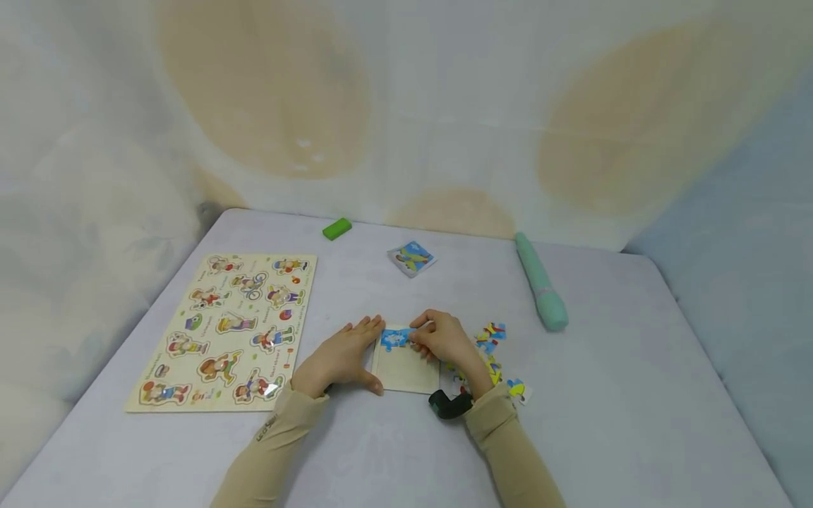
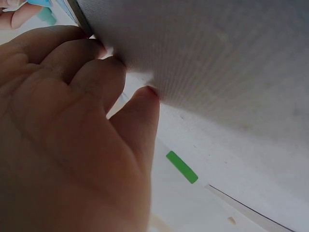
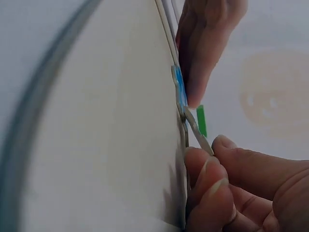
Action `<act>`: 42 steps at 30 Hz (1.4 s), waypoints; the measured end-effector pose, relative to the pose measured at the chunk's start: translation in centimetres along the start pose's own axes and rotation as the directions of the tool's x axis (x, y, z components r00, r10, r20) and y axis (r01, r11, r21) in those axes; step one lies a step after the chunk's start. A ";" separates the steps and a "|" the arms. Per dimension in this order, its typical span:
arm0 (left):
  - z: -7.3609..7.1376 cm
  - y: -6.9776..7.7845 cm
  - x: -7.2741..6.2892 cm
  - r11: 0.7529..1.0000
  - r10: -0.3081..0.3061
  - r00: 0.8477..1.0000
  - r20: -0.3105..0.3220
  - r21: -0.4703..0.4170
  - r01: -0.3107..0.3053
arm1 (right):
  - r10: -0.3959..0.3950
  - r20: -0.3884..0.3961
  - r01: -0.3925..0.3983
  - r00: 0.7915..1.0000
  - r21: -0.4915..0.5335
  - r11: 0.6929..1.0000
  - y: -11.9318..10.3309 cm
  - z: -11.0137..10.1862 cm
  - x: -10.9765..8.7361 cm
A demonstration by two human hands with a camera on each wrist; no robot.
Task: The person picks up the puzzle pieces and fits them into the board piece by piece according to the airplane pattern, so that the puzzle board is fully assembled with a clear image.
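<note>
A square wooden puzzle board (image 1: 406, 374) lies on the table, with blue puzzle pieces (image 1: 392, 340) at its far left corner. My left hand (image 1: 346, 356) rests along the board's left side, thumb spread toward the near corner. In the left wrist view its fingertips (image 2: 116, 72) reach down to the table. My right hand (image 1: 443, 340) is over the board's far right part. Seen from the right wrist, its thumb and fingers pinch a thin puzzle piece (image 3: 199, 133), tilted, with one end against the blue pieces. The piece's printed face is mostly hidden there.
Loose puzzle pieces (image 1: 492, 367) lie right of the board, partly hidden by the right forearm. A large picture board (image 1: 219, 335) is at the left. Farther back are a green block (image 1: 336, 228), a small picture card (image 1: 412, 258) and a mint-green stick-shaped object (image 1: 541, 286).
</note>
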State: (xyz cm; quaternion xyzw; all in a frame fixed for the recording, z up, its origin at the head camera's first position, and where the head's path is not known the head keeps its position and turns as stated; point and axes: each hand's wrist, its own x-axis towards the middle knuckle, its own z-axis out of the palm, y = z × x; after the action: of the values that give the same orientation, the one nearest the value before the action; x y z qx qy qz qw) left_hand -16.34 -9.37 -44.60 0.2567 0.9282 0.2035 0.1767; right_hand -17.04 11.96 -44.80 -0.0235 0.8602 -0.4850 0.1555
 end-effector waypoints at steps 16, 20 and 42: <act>-0.1 0.1 -0.1 1.000 -0.004 1.000 -0.005 -0.014 0.004 | -0.003 -0.190 -0.054 0.982 -0.293 0.955 -0.5 1.6 -0.1; -0.1 0.2 -0.1 1.000 -0.003 1.000 -0.002 -0.023 0.003 | 0.020 -0.209 -0.092 0.978 -0.341 0.935 -0.4 1.7 0.0; 0.2 0.0 0.1 1.000 0.001 1.000 -0.005 -0.010 -0.001 | -0.052 -0.007 0.052 0.999 0.023 0.998 1.7 -3.7 -0.2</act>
State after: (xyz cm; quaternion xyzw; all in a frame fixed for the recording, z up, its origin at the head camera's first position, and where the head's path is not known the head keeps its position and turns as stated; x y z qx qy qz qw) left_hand -16.35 -9.21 -44.77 0.2558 0.9274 0.2091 0.1756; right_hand -17.73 15.98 -44.36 -0.0424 0.8542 -0.4988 0.1404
